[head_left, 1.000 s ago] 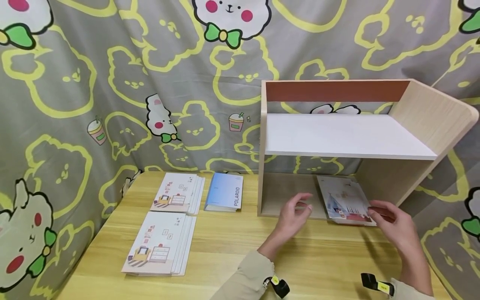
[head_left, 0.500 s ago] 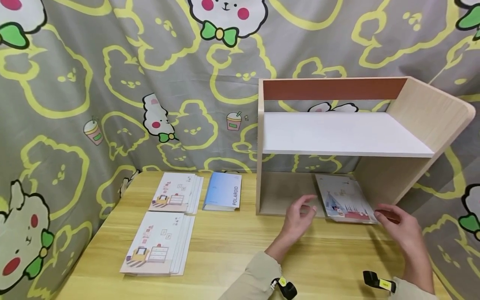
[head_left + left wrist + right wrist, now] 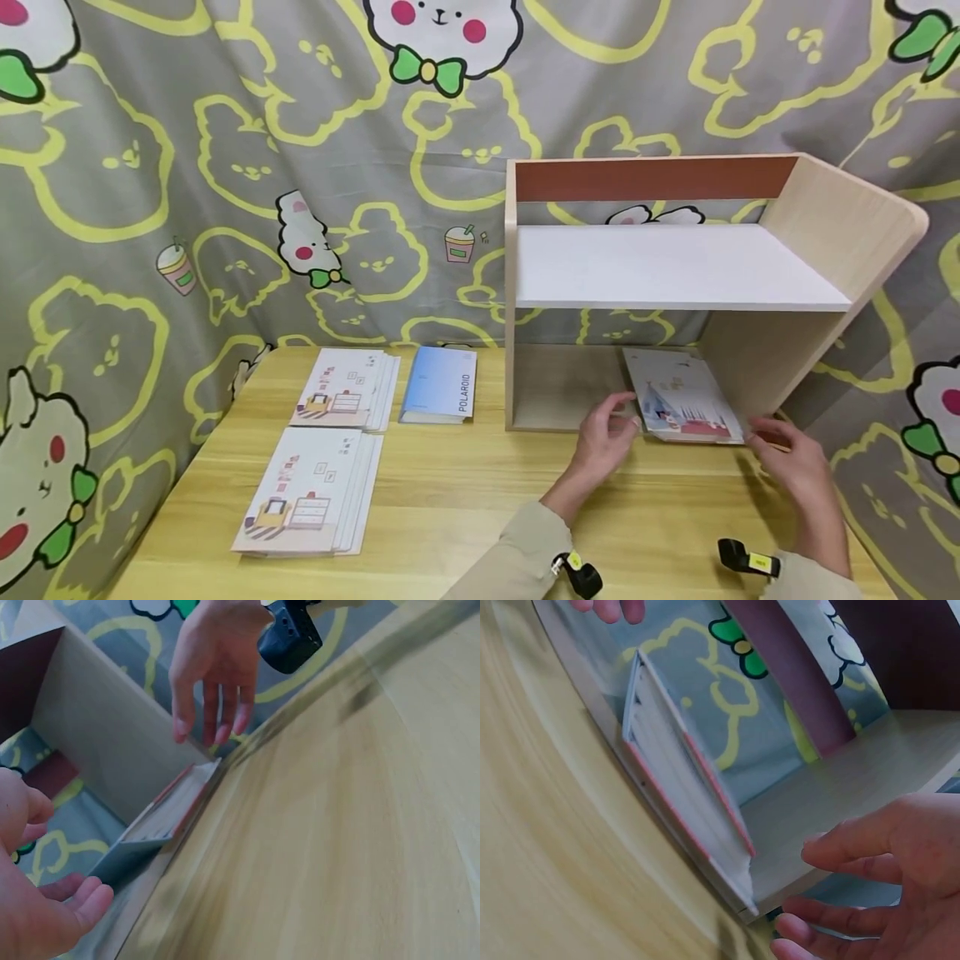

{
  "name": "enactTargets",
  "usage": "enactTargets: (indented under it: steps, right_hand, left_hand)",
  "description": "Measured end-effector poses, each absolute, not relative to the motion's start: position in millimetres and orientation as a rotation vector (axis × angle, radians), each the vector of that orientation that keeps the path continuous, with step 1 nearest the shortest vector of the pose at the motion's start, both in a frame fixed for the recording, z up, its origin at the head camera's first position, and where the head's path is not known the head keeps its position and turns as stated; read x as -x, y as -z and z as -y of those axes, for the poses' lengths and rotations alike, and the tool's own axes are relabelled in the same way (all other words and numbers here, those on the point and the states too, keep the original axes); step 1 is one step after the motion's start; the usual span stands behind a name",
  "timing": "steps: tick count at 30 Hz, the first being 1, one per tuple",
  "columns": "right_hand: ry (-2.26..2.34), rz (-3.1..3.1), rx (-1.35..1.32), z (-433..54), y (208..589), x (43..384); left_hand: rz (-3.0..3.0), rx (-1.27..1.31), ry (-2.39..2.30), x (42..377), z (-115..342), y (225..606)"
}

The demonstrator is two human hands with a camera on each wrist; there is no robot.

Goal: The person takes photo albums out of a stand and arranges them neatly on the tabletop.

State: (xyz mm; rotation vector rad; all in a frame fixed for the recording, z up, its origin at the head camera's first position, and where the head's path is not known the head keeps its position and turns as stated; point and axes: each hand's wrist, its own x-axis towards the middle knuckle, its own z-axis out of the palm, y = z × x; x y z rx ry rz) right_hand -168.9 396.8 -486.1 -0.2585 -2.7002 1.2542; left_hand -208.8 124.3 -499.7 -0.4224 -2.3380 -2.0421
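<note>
A thick album [image 3: 678, 396] with a white cover and a printed scene lies flat on the lower board of the wooden desktop shelf [image 3: 570, 387], close to its right wall. Its front edge reaches the board's front in the head view, and its page edges show in the right wrist view. My left hand [image 3: 603, 446] is at the album's left front corner, fingers loosely bent and fingertips right by its side. My right hand [image 3: 795, 471] hovers beside the right front corner; the right wrist view shows a gap between its relaxed fingers [image 3: 840, 915] and the album.
Two stacks of white illustrated albums, a rear stack [image 3: 341, 387] and a front stack [image 3: 300, 492], lie on the left of the wooden table [image 3: 450, 508]. A blue POLAROID album [image 3: 438, 383] lies beside the rear one. The shelf's white upper board [image 3: 667, 267] overhangs the lower compartment.
My left hand has moved right, closer to the album's left corner. My right fingertips have drawn slightly away from its right edge. The head view has shifted a little.
</note>
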Motion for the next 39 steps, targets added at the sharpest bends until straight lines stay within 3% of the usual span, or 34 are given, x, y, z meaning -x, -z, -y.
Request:
enactTargets:
  steps: [20,39]
  right_hand:
    - [-1.722,2.417,0.569,-393.6,503.8,181.9]
    - [-1.529,2.478,0.588,-379.4,517.9,186.6]
  left_hand:
    - [2.363,0.353,2.058,223.1,-146.5,509.6]
    - [2.283,0.235,2.294,225.2,-164.8,520.7]
